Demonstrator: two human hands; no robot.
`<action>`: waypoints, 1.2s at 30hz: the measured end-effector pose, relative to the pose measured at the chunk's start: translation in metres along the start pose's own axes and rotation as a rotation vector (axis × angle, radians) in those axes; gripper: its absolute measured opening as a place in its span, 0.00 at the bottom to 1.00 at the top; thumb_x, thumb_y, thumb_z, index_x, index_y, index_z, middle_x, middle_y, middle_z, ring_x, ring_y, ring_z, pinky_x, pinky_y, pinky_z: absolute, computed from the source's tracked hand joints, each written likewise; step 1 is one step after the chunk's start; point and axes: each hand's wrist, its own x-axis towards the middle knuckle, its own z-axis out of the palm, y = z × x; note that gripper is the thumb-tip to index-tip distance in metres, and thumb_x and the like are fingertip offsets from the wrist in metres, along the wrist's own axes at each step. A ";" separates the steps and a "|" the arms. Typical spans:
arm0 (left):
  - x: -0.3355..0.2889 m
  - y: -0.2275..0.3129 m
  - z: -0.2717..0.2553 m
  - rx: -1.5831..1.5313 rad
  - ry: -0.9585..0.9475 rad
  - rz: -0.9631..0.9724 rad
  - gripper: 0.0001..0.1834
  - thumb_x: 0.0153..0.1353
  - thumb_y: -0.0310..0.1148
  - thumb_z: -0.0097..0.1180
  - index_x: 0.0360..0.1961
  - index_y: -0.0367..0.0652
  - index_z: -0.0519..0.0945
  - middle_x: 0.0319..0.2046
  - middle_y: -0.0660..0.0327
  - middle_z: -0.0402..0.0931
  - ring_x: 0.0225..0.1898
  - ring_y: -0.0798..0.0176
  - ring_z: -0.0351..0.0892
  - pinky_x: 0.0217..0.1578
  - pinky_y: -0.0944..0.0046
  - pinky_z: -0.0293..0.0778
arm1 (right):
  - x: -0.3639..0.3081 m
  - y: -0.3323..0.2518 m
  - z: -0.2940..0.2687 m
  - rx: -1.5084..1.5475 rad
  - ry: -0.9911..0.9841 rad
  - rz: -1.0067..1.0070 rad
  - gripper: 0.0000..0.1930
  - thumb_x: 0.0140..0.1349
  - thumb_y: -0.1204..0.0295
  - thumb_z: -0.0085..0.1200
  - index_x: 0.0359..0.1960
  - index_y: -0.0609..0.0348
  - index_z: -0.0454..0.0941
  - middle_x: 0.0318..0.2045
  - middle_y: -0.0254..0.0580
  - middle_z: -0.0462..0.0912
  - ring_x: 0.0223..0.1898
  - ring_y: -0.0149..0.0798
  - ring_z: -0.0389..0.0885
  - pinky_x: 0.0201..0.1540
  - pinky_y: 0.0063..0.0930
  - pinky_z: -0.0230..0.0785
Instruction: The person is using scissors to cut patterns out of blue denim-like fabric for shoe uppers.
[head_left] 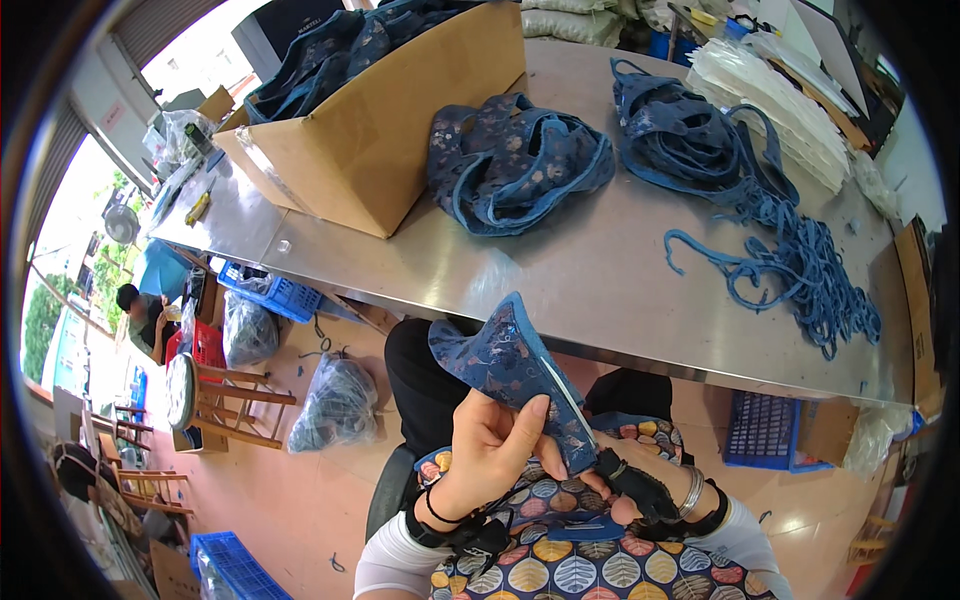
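- Head view: your left hand [495,440] pinches one blue flowered cloth piece [500,355] between thumb and fingers, with no gap.
- Your right hand [645,485], partly covered in black, has its fingers curled by the low end; I can't tell if they grip it.
- The cloth piece sticks up from your left fingers, over your lap. Its pointy corner aims up and ahead. Its long side, with one pale strip [548,372], slants down toward your right fingers.
- Ahead of your fingers, the metal table [620,260] has two cloth heaps, a left heap [520,165] and a right heap [680,130], plus one cord tangle [810,270].
- One cardboard box [370,150], ahead and left of your fingers, is piled high with blue cloth [330,60].
- One clear bag [338,405] on the floor, left of your fingers, holds bluish stuff.
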 end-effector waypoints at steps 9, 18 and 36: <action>0.000 0.003 -0.001 -0.020 0.005 -0.032 0.17 0.61 0.23 0.40 0.51 0.30 0.57 0.37 0.48 0.73 0.19 0.59 0.77 0.13 0.69 0.75 | 0.000 -0.020 0.004 0.130 0.081 -0.064 0.21 0.59 0.58 0.47 0.41 0.66 0.65 0.29 0.41 0.76 0.30 0.30 0.77 0.30 0.17 0.67; 0.007 0.015 -0.007 -0.197 -0.014 -0.218 0.12 0.56 0.20 0.47 0.42 0.28 0.67 0.32 0.49 0.76 0.16 0.64 0.77 0.16 0.72 0.74 | -0.001 -0.025 0.003 0.089 0.057 0.157 0.17 0.66 0.64 0.29 0.44 0.65 0.65 0.38 0.42 0.77 0.38 0.31 0.78 0.34 0.14 0.71; 0.005 0.014 -0.010 -0.015 0.251 0.023 0.06 0.55 0.22 0.52 0.34 0.30 0.72 0.25 0.58 0.76 0.13 0.71 0.70 0.12 0.75 0.65 | 0.003 0.005 0.005 0.137 -0.026 0.058 0.14 0.55 0.68 0.52 0.38 0.63 0.65 0.25 0.36 0.70 0.29 0.28 0.71 0.30 0.15 0.63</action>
